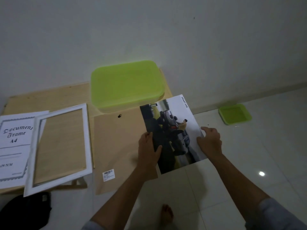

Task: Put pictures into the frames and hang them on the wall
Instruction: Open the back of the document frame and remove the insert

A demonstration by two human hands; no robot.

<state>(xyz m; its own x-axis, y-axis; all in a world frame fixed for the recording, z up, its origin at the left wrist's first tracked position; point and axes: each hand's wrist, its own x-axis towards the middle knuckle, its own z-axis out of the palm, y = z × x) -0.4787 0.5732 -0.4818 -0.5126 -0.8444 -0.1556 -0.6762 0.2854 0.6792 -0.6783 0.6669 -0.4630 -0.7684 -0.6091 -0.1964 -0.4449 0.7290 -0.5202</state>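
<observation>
Squarely in both hands: printed picture (172, 130) of cars, held by its two side edges above the brown backing board (116, 143) and the tiled floor (249, 155).

Pinches the left edge with the left hand (148, 146), thumb on the face and fingers hidden underneath; clamps the right edge with the curled fingers (207, 130) of the right hand (210, 140). Overlaps the board's right side. Further left, white frame (87, 138) flat on the low wooden tabletop (49, 98), partly over a "Document Frame A4" sheet (15, 141). Behind, against the wall, lime-green lidded box (127, 83); on the floor at right, small green tray (235, 114).
</observation>
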